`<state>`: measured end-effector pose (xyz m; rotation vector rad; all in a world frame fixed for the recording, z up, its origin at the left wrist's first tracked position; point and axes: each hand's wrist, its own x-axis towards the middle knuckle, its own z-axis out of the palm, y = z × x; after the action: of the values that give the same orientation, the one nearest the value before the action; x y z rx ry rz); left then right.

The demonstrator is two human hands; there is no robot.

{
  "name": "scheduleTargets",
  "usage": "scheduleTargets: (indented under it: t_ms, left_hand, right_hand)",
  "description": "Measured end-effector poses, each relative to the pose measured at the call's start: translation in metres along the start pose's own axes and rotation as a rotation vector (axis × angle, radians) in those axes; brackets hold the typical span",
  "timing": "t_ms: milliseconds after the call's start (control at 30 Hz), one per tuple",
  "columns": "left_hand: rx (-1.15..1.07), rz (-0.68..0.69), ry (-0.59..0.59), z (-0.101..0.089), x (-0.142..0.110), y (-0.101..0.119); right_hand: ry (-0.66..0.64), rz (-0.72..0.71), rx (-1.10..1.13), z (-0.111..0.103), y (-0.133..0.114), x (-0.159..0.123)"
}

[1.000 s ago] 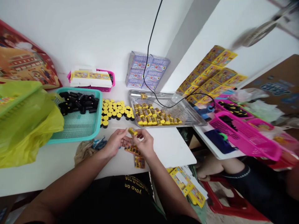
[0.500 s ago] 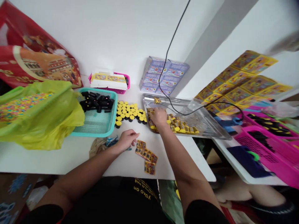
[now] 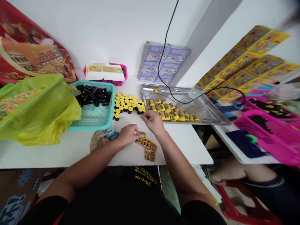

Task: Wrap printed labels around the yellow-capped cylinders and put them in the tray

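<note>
My left hand is closed, fingertips pinching the edge of the topmost yellow printed card in a small overlapping row of cards on the white table. Just up and right of it, my right hand hovers with thumb and fingers pinched together; whatever is between them is too small to make out. Near its fingertips stands a cluster of short black cylinders with yellow tops. Behind the right hand, a metal tray holds many small yellow wrapped pieces.
Left of the cylinders is a teal basket of black tubes, beside a yellow plastic bag with colourful bits. A crumpled cloth lies by my left wrist. Purple boxes, a hanging black cable and pink baskets stand around; another person's leg shows at right.
My right hand has come out of the metal tray, back and left toward the cards. My left hand has moved right onto the top card. The view has shifted slightly.
</note>
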<state>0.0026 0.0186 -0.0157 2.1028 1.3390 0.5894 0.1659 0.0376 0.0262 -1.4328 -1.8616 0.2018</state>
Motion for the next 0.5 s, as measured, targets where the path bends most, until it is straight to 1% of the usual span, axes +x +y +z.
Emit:
scheduleTargets:
  t_ms: [67, 133, 200, 267, 333, 400, 500]
  left_hand:
    - [0.072, -0.005, 0.006, 0.01, 0.0, 0.001]
    - [0.128, -0.03, 0.011, 0.015, 0.002, 0.0]
    - [0.159, -0.036, 0.006, 0.016, 0.005, -0.001]
    - [0.177, -0.029, -0.005, 0.016, 0.007, -0.002]
    - [0.187, -0.024, 0.002, 0.015, 0.007, -0.003]
    - [0.178, -0.029, 0.018, 0.016, 0.006, -0.004]
    - [0.081, -0.033, 0.071, 0.016, 0.006, -0.009]
  right_hand:
    - [-0.012, 0.066, 0.06, -0.006, 0.008, -0.013]
    - [-0.047, 0.152, 0.085, -0.01, 0.017, -0.029]
    - [-0.102, 0.256, 0.056, -0.01, 0.025, -0.044]
    - [-0.178, 0.361, -0.044, -0.007, 0.03, -0.054]
    - [-0.248, 0.432, -0.182, -0.001, 0.03, -0.058]
    - [-0.294, 0.465, -0.284, 0.005, 0.027, -0.055]
    - [-0.351, 0.483, -0.295, 0.013, 0.022, -0.047]
